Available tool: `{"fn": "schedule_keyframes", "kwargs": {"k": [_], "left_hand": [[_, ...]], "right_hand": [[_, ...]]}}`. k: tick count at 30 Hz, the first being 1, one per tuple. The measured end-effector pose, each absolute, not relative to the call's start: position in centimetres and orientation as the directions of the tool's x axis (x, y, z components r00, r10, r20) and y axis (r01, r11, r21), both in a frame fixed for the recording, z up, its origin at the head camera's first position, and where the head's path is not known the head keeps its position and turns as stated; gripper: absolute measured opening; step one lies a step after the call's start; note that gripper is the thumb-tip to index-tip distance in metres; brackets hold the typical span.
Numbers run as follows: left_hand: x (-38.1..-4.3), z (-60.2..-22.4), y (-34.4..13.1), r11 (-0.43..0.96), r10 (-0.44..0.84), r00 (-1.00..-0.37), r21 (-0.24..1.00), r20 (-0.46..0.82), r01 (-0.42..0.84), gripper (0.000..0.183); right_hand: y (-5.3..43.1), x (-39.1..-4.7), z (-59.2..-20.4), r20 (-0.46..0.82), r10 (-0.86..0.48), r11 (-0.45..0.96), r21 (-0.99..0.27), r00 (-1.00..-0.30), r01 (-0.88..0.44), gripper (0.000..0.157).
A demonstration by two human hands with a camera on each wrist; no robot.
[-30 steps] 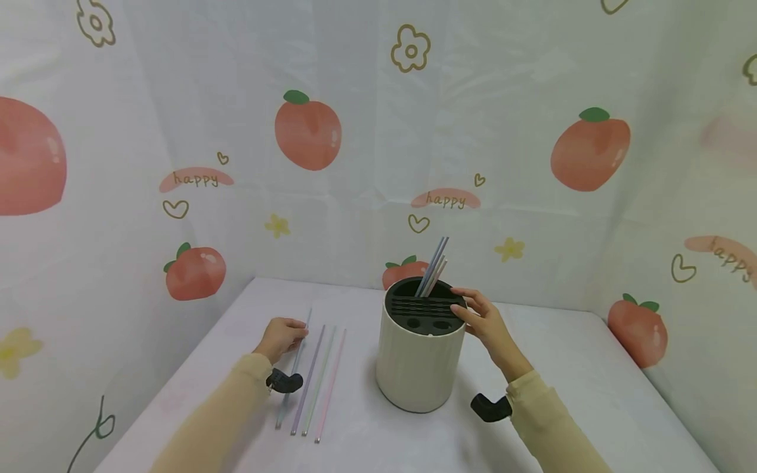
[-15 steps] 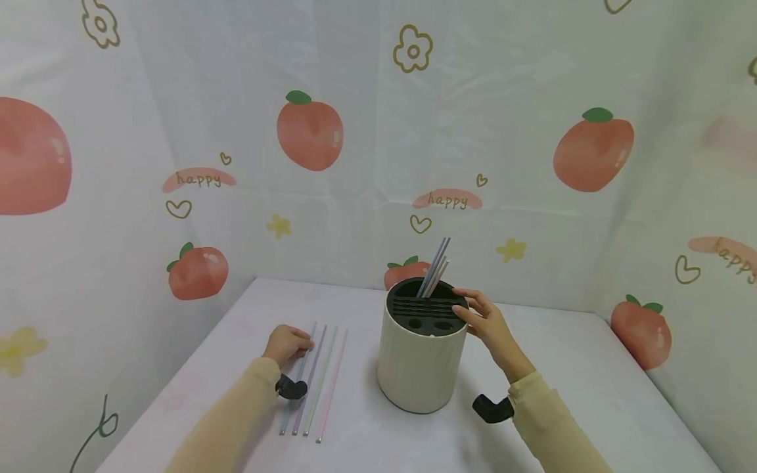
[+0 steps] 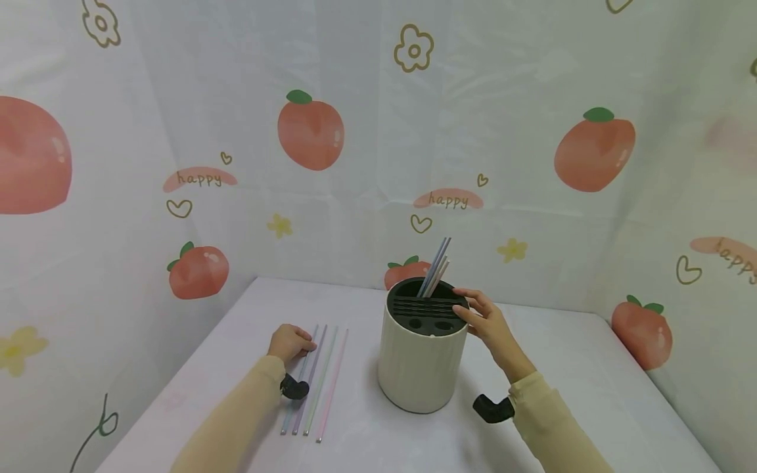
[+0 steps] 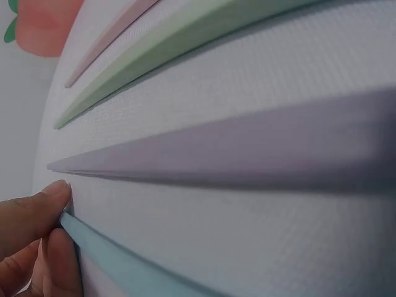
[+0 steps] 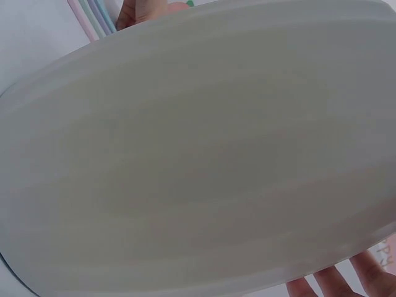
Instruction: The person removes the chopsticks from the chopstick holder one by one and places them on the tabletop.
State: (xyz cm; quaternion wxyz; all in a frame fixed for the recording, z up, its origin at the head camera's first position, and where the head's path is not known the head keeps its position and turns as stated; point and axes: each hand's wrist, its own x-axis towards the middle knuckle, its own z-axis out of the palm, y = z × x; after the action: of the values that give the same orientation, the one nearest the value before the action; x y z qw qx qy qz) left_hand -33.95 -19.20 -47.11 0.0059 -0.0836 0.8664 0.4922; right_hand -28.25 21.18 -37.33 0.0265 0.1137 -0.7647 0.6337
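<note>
My left hand (image 3: 290, 343) pinches a pale blue chopstick (image 4: 124, 260) close to its far tip, between thumb and fingers. To its right, purple (image 4: 216, 158), green (image 4: 167, 59) and pink (image 4: 117, 36) chopsticks lie side by side, their silver-capped ends toward me. A cream utensil holder (image 3: 420, 374) with a black slotted lid (image 3: 428, 307) stands upright in the middle. Several chopsticks (image 3: 435, 269) lean in the lid's large rear opening. My right hand (image 3: 487, 328) holds the holder's right rim, thumb and forefinger over the lid's edge; in the right wrist view its other fingertips (image 5: 371, 275) show past the wall.
The white-covered table (image 3: 550, 368) runs back to a hanging white cloth (image 3: 367, 217) printed with peaches, hearts and flowers. More of this cloth encloses both sides. A black wrist camera (image 3: 294, 387) on the left wrist hangs over the near parts of the chopsticks.
My left hand has moved a little to the right and toward me with the blue chopstick, bringing it beside the purple one. My right hand and the holder have stayed in place.
</note>
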Motion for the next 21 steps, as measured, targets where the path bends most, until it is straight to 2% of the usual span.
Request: {"fn": "schedule_keyframes", "kwargs": {"k": [6, 12, 17, 21], "left_hand": [[-33.8, -46.9, -19.4, 0.454, -0.125, -0.985, 0.876, -0.122, -0.166, 0.022], [-33.5, -45.5, -19.6, 0.315, -0.114, -0.981, 0.931, -0.156, -0.185, 0.029], [-33.8, -41.3, -17.8, 0.061, -0.011, -0.993, 0.991, -0.119, -0.119, 0.039], [-34.0, -36.4, -14.8, -0.048, 0.078, -0.997, 0.999, -0.011, -0.015, 0.04]], "right_hand": [[21.2, -28.3, -37.3, 0.177, -0.129, 0.173, -0.965, -0.976, -0.198, 0.047], [21.0, -28.3, -37.4, 0.174, -0.133, 0.175, -0.965, -0.976, -0.196, 0.047], [21.1, -28.4, -37.5, 0.171, -0.136, 0.182, -0.964, -0.976, -0.195, 0.047], [21.2, -28.4, -37.5, 0.168, -0.128, 0.18, -0.965, -0.977, -0.19, 0.047]]}}
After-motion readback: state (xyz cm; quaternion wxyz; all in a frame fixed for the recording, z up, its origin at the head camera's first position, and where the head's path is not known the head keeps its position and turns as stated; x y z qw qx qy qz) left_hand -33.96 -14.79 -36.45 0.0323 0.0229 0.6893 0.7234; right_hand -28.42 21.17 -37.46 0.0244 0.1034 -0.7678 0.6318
